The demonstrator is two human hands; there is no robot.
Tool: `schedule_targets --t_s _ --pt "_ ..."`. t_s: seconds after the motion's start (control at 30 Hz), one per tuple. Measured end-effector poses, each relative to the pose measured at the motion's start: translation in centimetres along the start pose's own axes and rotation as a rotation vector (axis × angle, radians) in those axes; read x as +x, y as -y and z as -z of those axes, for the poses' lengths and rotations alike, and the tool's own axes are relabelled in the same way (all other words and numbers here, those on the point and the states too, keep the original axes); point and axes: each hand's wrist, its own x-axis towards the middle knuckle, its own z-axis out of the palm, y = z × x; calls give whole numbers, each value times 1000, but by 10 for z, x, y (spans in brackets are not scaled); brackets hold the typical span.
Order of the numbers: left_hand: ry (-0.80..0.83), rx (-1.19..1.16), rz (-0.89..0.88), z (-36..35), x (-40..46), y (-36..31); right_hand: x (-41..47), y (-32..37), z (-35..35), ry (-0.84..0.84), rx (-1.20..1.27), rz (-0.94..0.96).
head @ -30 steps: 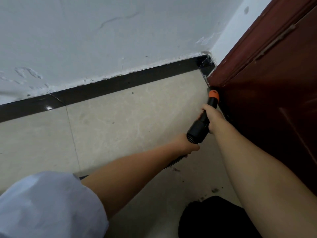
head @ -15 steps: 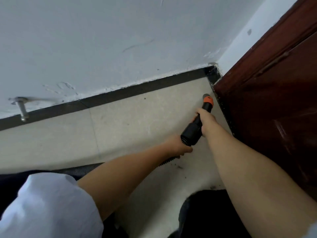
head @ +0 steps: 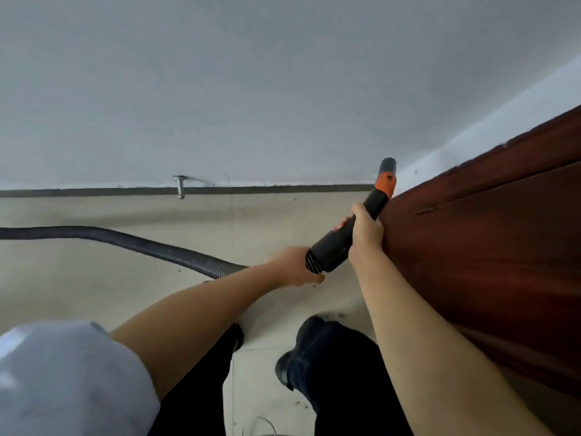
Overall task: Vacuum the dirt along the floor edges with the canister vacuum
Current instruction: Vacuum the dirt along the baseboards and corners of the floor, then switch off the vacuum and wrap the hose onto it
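right hand [head: 366,229] curls its fingers around the black wand [head: 345,237], left hand [head: 294,267] grips its rear end at the hose [head: 151,247], long axis pointing up-right, orange-collared nozzle [head: 386,174] raised beside the door [head: 487,231], off the floor edge.

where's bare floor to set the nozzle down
Bare tile lies between the dark skirting and the hose, left of the doorstop. More lies below the hose. By the door it is crowded: nozzle, left hand, right hand, legs.
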Motion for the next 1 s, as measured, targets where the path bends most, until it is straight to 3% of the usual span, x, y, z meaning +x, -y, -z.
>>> schedule_targets --t_s 0.23,0.47,0.77,1.0 --pt "-247 -42 107 64 -191 -2 -195 40 -49 351 -77 108" --pt "-797 -409 219 79 -350 26 -373 42 -129 902 -389 396" --pt "-1394 -779 284 49 -523 121 -592 -65 -173 1370 -496 623" --pt "-1665 -896 234 33 -671 229 -752 -178 -210 1657 -483 705"
